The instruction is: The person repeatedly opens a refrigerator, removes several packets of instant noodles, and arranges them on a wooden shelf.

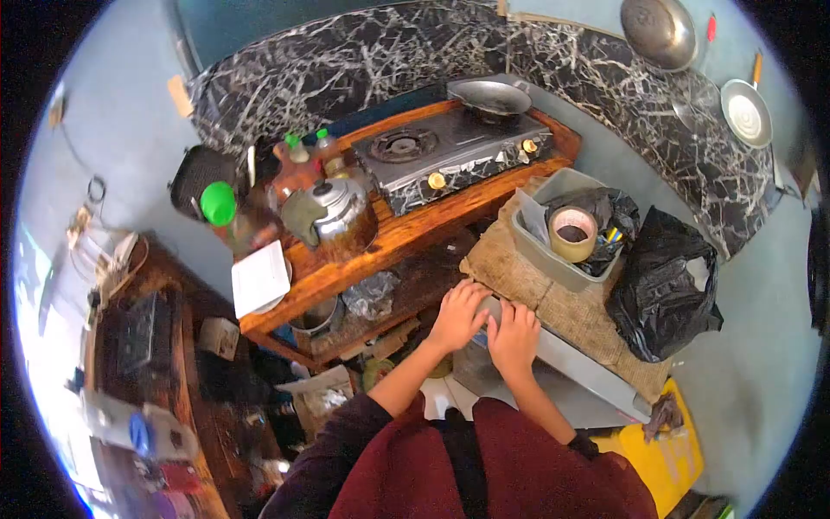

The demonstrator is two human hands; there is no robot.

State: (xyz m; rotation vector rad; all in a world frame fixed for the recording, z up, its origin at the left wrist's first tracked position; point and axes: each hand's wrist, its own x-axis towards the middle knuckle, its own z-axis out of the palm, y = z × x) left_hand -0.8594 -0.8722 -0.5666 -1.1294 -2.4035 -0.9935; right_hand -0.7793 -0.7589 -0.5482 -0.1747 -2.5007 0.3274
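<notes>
My left hand (pixel 458 317) and my right hand (pixel 514 336) are close together at the near left corner of a surface covered with brown sackcloth (pixel 510 259). Between them is a small, rounded grey thing (pixel 491 306), mostly covered by my fingers; its kind cannot be made out. The fingers of both hands curl around its sides, with the thumbs nearly meeting in front. Just beyond, a grey plastic tub (pixel 553 271) holds a wide roll of tape (pixel 572 233) and black plastic.
A crumpled black plastic bag (pixel 664 285) lies right of the tub. On the wooden counter (pixel 415 227) stand a metal kettle (pixel 343 212), a two-burner gas stove (pixel 458 151) with a wok (pixel 491 98), and several bottles. A yellow container (pixel 670 450) is at lower right.
</notes>
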